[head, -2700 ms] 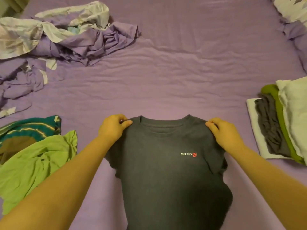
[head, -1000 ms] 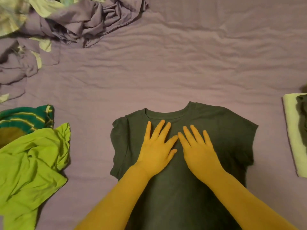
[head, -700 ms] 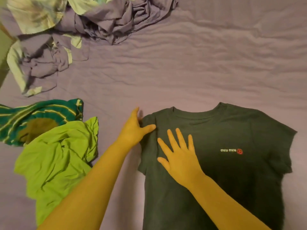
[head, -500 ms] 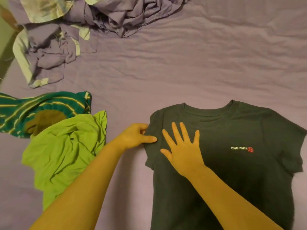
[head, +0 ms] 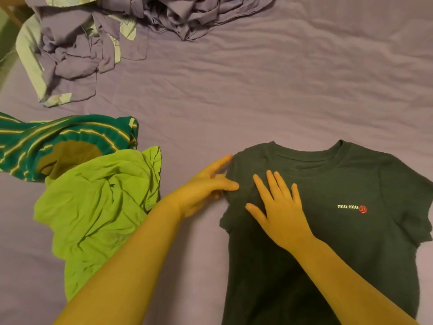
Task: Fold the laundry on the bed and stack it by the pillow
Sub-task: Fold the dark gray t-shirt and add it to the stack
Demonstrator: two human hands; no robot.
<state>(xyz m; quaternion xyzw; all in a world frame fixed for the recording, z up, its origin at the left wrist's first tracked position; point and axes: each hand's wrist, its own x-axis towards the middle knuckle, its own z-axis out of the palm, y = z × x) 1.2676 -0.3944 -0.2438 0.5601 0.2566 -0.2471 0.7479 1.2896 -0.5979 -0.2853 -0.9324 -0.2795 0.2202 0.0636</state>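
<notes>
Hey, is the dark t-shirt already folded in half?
No, the dark t-shirt lies spread open on the bed, collar and logo showing.

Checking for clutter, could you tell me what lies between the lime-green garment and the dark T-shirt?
Left hand and forearm over bare purple sheet, head view.

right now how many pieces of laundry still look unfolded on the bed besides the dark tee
3, maybe more hidden. A bright green garment lies crumpled at left, a green striped one sits partly beneath it, and a purple heap at top left could hold several pieces.
</notes>
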